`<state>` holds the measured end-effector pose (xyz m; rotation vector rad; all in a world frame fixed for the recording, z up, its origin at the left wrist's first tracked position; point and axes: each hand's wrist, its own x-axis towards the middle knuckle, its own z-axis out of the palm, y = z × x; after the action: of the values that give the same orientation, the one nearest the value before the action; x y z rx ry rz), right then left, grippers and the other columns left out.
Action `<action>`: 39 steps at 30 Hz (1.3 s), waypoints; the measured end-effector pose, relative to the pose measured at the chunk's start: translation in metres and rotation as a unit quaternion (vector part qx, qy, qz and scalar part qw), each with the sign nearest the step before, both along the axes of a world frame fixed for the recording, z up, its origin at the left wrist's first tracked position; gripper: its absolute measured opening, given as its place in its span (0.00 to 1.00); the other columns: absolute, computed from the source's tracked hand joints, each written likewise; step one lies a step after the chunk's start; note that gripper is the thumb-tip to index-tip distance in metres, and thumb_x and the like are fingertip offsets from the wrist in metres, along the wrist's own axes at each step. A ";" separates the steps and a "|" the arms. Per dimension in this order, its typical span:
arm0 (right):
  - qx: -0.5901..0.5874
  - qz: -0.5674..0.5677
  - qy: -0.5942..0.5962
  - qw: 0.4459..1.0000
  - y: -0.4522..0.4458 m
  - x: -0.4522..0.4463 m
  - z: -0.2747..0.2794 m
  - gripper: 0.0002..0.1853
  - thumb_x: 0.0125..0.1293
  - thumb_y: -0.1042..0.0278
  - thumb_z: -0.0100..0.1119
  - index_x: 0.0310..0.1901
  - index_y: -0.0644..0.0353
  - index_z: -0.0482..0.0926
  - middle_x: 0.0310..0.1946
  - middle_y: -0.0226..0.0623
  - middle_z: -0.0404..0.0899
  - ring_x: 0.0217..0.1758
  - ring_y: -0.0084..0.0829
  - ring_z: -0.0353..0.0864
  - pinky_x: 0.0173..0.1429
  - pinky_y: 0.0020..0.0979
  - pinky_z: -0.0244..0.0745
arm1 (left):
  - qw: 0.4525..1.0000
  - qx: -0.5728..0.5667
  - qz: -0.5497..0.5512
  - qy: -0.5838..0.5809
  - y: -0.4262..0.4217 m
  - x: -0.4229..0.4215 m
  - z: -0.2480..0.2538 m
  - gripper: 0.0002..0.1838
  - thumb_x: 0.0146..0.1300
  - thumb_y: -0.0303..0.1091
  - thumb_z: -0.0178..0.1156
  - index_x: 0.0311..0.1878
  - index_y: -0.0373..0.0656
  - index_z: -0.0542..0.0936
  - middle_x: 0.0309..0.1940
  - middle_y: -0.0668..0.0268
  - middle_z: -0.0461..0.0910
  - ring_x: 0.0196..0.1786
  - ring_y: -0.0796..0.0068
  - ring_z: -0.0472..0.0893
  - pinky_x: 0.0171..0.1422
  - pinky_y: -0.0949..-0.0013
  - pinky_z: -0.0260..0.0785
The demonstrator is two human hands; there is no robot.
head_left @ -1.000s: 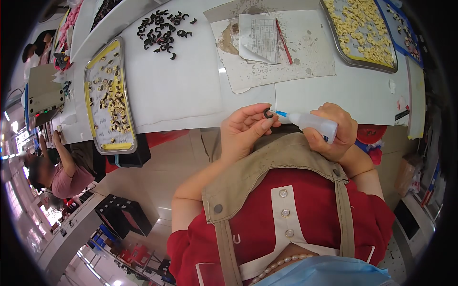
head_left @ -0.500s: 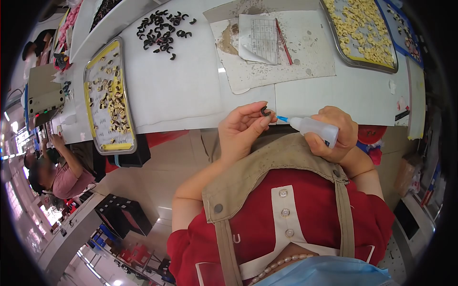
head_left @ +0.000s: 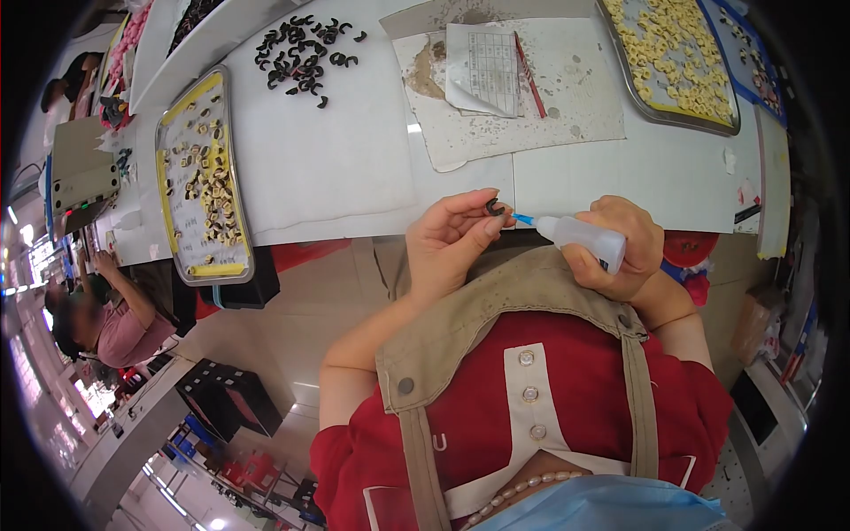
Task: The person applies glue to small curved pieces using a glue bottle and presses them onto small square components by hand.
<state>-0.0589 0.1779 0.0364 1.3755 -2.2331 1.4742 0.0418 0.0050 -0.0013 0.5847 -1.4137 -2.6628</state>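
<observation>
Between the thumb and fingers of my left hand is a small black curved piece, held above the table's front edge. My right hand is wrapped round a translucent squeeze bottle, tilted so that its blue tip points left at the piece. A small gap shows between tip and piece. Farther back on the white table lies a loose pile of similar black curved pieces.
At the left stands a metal tray of yellow-and-black pieces. A tray of yellow pieces is at the back right. Cardboard holds a printed paper and a red pen. A person sits at far left.
The bottle's tip has drawn back slightly from the black piece since the earliest frame. Over the last half second both hands have barely moved and keep their holds.
</observation>
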 end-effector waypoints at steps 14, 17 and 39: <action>-0.104 -0.109 -0.205 0.967 0.008 -0.013 -0.005 0.12 0.53 0.74 0.61 0.39 0.64 0.72 0.24 0.30 0.74 0.24 0.18 0.70 0.27 0.21 0.66 | 1.000 -0.003 0.014 0.011 0.003 -0.005 -0.002 0.14 0.57 0.18 0.57 0.48 0.32 0.73 0.39 0.58 0.79 0.43 0.71 0.79 0.47 0.74 0.73; -0.153 -0.181 -0.302 0.923 -0.013 -0.046 -0.017 0.09 0.61 0.70 0.55 0.42 0.62 0.70 0.26 0.26 0.72 0.27 0.14 0.66 0.32 0.20 0.65 | 0.999 -0.026 0.022 0.003 -0.003 -0.003 -0.003 0.14 0.57 0.18 0.57 0.48 0.32 0.73 0.38 0.57 0.79 0.42 0.69 0.79 0.46 0.73 0.72; 0.281 -0.190 -0.081 0.937 0.063 -0.169 -0.024 0.06 0.55 0.77 0.54 0.36 0.64 0.72 0.28 0.38 0.73 0.32 0.31 0.75 0.38 0.29 0.70 | 0.996 0.002 -0.078 -0.039 -0.016 -0.044 0.019 0.16 0.54 0.24 0.61 0.46 0.34 0.75 0.34 0.59 0.79 0.37 0.70 0.79 0.40 0.73 0.68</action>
<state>-0.2275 0.2405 0.0125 0.8545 -2.9639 0.8809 -0.0022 -0.0115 0.0177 0.6073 -1.5353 -2.7919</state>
